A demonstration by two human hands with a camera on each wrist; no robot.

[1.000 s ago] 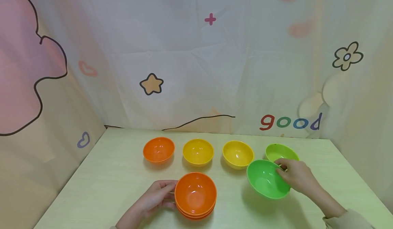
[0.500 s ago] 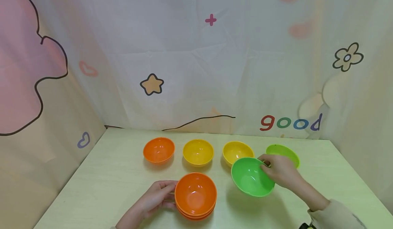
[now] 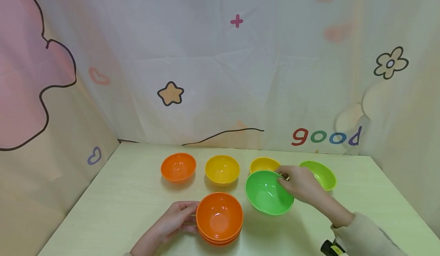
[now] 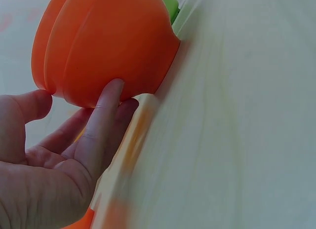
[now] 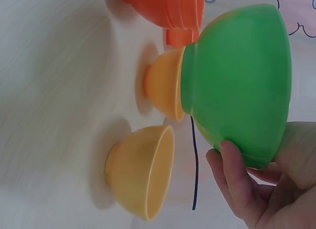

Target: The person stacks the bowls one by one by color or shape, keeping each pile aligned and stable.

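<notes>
My right hand [image 3: 300, 184] pinches the rim of a green bowl [image 3: 268, 193], thumb inside and fingers outside. The bowl is raised over the table, tilted, just right of a stack of orange bowls [image 3: 219, 217]. In the right wrist view, its green outside [image 5: 239, 83] faces the camera, with fingers [image 5: 236, 172] at its lower edge. My left hand [image 3: 175, 219] rests against the left side of the orange stack. In the left wrist view, fairly straight fingers [image 4: 104, 120] touch the stacked bowls' side [image 4: 116, 46], with the thumb at a rim.
Behind stand an orange bowl [image 3: 178, 168], a yellow bowl [image 3: 222, 171], a second yellow bowl [image 3: 262, 164] partly hidden by the green one, and a lime-green bowl [image 3: 321, 175]. A patterned curtain [image 3: 206, 73] borders the pale table [image 3: 113, 195].
My right hand has carried the green bowl leftward, from in front of the lime-green bowl to near the orange stack, now overlapping a yellow bowl. The left hand and stack stay put.
</notes>
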